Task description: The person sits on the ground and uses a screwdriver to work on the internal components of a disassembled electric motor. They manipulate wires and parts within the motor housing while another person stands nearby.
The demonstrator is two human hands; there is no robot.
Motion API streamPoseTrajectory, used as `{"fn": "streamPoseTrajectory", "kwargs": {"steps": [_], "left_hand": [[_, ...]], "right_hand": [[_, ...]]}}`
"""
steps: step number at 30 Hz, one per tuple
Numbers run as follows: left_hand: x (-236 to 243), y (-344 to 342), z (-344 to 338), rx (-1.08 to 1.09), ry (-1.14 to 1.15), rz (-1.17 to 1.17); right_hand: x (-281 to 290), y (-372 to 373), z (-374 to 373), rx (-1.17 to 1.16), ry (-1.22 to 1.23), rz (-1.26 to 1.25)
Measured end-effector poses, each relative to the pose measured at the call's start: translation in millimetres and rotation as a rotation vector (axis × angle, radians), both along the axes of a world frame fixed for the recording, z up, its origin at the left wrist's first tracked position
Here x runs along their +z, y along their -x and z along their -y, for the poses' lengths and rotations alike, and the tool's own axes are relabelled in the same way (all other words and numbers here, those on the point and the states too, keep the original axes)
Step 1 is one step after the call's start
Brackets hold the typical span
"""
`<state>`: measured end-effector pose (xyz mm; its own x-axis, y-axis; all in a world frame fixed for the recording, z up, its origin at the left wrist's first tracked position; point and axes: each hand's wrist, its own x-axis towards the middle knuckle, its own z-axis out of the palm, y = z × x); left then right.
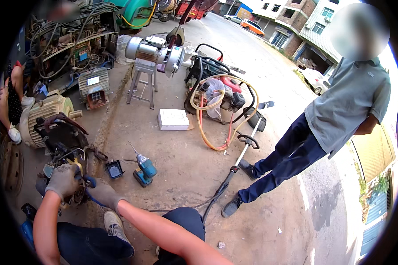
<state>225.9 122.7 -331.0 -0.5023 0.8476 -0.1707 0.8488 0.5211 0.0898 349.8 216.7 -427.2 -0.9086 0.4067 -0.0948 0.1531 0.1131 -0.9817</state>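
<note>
My left hand (64,180), in a grey glove, is closed at a dark, greasy machine assembly (66,137) at the lower left; what its fingers grip is hard to make out. Just beside it, my gloved right hand (101,192) grips a blue-handled tool (91,182) against that assembly. A large cream electric motor (44,119) lies behind the machine. A small black tray (114,168) and a teal cordless drill (147,168) rest on the concrete to the right of my hands.
A co-worker in a grey shirt (340,110) stands at right beside a long-poled machine (250,150). A hose-draped engine unit (221,97), white box (173,119), motor on a stand (143,51) and second motor (93,86) stand ahead. Another person's leg (6,115) shows at far left.
</note>
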Motion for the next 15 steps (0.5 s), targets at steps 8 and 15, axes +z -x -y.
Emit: {"fn": "streamPoseTrajectory", "kwargs": {"steps": [8,15], "left_hand": [[-2.9,3.1,-1.7,-0.066,-0.021,0.023],[-10.9,7.5,5.7,-0.033,-0.096,-0.049]], "right_hand": [[24.0,-12.1,-5.5,-0.113,0.137,0.113],[26.1,-1.9,-3.8,-0.09,0.047,0.134]]}}
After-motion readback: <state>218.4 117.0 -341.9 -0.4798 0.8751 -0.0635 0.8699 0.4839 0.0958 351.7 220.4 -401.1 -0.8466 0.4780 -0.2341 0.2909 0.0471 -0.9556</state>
